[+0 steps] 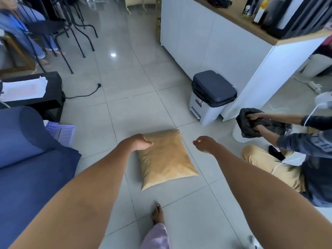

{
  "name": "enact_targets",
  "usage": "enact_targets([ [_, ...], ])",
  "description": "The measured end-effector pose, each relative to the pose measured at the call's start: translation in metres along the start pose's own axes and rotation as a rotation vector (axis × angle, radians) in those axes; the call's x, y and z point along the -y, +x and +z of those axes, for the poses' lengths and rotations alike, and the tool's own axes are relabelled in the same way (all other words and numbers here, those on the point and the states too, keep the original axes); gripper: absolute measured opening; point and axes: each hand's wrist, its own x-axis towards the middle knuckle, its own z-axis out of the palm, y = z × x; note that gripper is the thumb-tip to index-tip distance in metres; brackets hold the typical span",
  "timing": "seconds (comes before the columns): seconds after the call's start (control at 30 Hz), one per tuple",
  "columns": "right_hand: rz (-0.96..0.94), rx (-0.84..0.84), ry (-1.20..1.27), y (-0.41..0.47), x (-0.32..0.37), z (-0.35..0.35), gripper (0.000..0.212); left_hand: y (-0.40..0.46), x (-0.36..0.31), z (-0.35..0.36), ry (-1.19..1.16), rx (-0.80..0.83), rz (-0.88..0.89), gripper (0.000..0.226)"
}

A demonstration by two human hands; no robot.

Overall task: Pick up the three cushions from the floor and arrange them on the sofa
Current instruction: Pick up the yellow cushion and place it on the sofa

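My left hand [142, 141] is loosely curled and empty, overlapping the far left corner of the cushion [166, 159]; I cannot tell whether it touches the fabric. My right hand [203, 142], likewise curled on nothing, hangs just beside the cushion's far right corner. The tan cushion lies flat on the tiled floor [125, 97], between my two hands and nearer me than both. The blue sofa [27, 159] stands left of the cushion. A lidded bin [212, 96] stands beyond the cushion, to its right. My bare foot [158, 214] rests on the near side of the cushion.
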Motion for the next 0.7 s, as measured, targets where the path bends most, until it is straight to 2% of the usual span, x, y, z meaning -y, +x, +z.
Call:
enact_targets([
  [0.2, 0.015, 0.030, 0.006, 0.064, 0.014, -0.033, 0.046, 0.056, -0.005, -0.023, -0.049, 0.030, -0.097, 0.066],
  [0.43, 0.001, 0.105, -0.007, 0.118, 0.028, -0.046, 0.047, 0.094, -0.002, -0.040, -0.078, 0.056, -0.169, 0.065],
  [0.7, -0.083, 0.200, -0.168, 0.185, 0.037, -0.069, 0.048, 0.124, -0.008, -0.040, -0.176, 0.026, -0.276, 0.059],
])
